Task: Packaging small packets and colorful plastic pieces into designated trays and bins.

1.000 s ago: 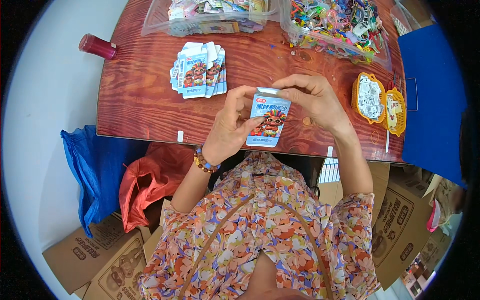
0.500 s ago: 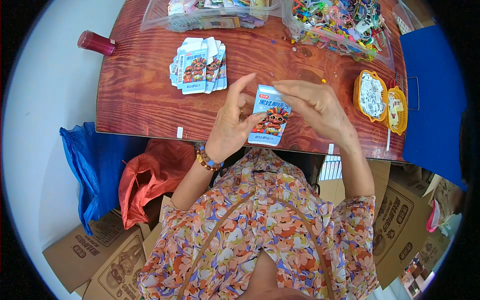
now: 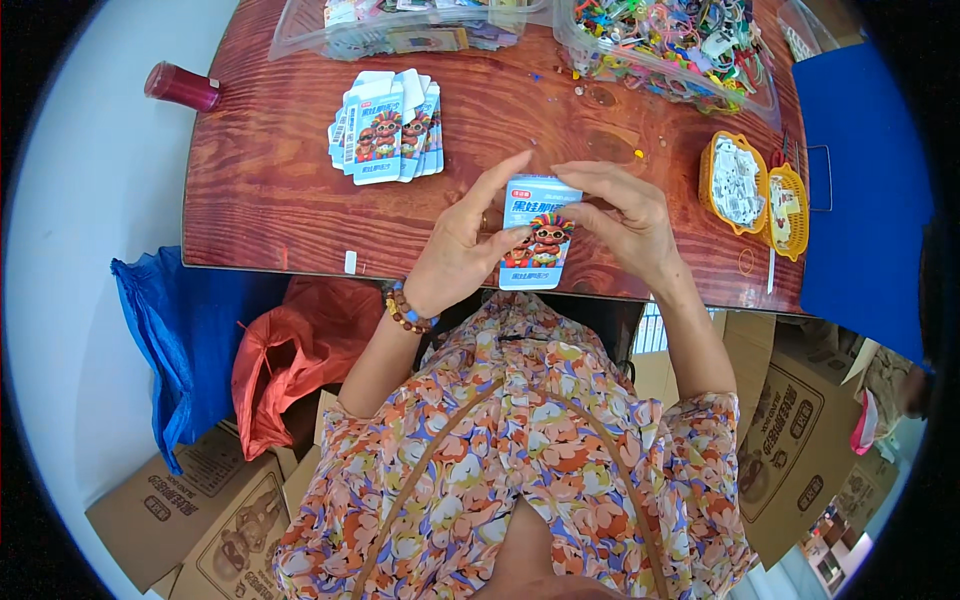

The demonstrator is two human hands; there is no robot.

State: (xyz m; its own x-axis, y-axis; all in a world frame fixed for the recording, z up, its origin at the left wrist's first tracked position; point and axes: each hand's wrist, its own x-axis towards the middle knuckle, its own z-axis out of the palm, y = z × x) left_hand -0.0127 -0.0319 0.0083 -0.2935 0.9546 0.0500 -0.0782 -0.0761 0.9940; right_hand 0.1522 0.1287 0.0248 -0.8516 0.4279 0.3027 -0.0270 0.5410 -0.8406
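Note:
A small light-blue cardboard box [image 3: 537, 250] with a cartoon figure on its face is held upright over the table's near edge. My left hand [image 3: 468, 238] grips it from the left, its thumb lying across the front. From the right, my right hand [image 3: 622, 212] closes on the box's upper right part, thumb on the front and fingers at the top edge. The backs of the box and the fingers behind it are hidden. Ahead and to the left lies a loose pile of matching light-blue boxes [image 3: 388, 130], apart from both hands.
Far back stand a clear bin of flat colourful packets [image 3: 400, 40] and a clear bin of small mixed trinkets [image 3: 690, 60]. Two yellow baskets [image 3: 736, 185] with small white packets sit at right. A dark red jar [image 3: 183, 87] is at far left. Cardboard boxes [image 3: 800, 440] stand below.
My right hand has come down from above the box's top edge, and its thumb now rests on the box's front. The left hand keeps its hold.

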